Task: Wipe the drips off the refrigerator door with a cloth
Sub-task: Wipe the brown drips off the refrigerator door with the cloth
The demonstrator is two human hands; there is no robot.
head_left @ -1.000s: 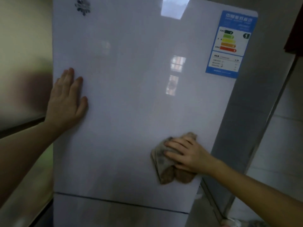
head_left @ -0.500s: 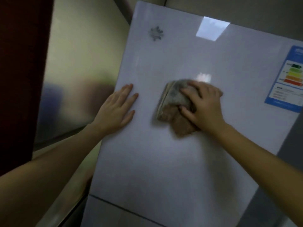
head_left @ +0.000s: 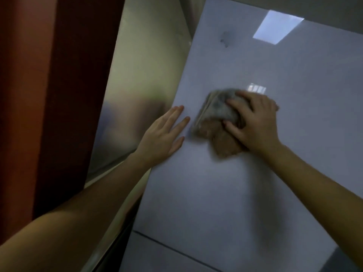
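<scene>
The white refrigerator door [head_left: 245,183] fills the right half of the head view, tilted in frame. My right hand [head_left: 255,122] presses a folded grey-brown cloth [head_left: 214,124] flat against the door's middle, fingers spread over it. To the cloth's left, my left hand [head_left: 163,136] lies flat and open against the door near its left edge, a short gap from the cloth. A dark snowflake mark [head_left: 225,39] sits high on the door. I cannot make out drips on the blurred surface.
A shiny pale panel [head_left: 141,85] stands left of the refrigerator, and a dark red-brown surface [head_left: 39,95] fills the far left. A dark seam [head_left: 176,250] crosses the door low down, dividing it from a lower door.
The cloth and my right hand went from the door's lower right up to its middle, close to my left hand. The view has swung right and tilted; the blue label is out of frame.
</scene>
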